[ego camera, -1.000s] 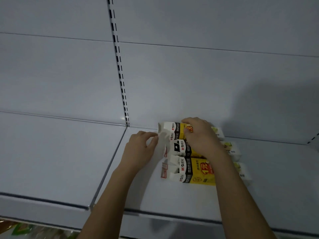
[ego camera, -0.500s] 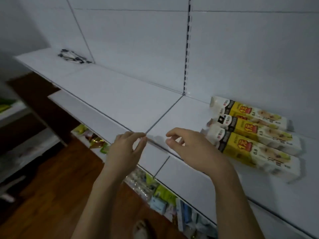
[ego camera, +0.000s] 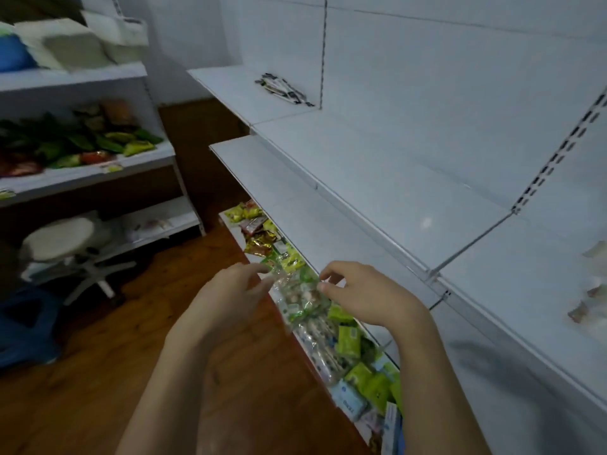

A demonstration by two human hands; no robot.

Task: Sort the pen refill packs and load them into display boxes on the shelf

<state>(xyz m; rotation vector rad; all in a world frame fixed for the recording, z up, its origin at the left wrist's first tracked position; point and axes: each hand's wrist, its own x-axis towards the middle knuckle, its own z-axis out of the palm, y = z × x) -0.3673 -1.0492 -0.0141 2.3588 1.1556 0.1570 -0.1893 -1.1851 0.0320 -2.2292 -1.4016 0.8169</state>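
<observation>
A small pile of black-and-white pen refill packs (ego camera: pixel 283 89) lies far back on the upper white shelf (ego camera: pixel 387 165), next to the slotted upright. The ends of the display boxes (ego camera: pixel 591 290) show blurred at the right edge of that shelf. My left hand (ego camera: pixel 235 290) and my right hand (ego camera: pixel 361 292) hover side by side in front of the lower shelf edge, fingers loosely curled and holding nothing. Both hands are well short of the refill packs.
A bottom shelf (ego camera: pixel 328 326) below my hands is crowded with green and clear snack packets. Across the wooden floor stands another rack (ego camera: pixel 98 172) with bagged goods, and a white stool (ego camera: pixel 62 238) beside a blue bag (ego camera: pixel 23 326).
My hands let go of the display boxes and drew back off the shelf. My view swung left, so the boxes slid to the right edge and the far pile of packs came into view.
</observation>
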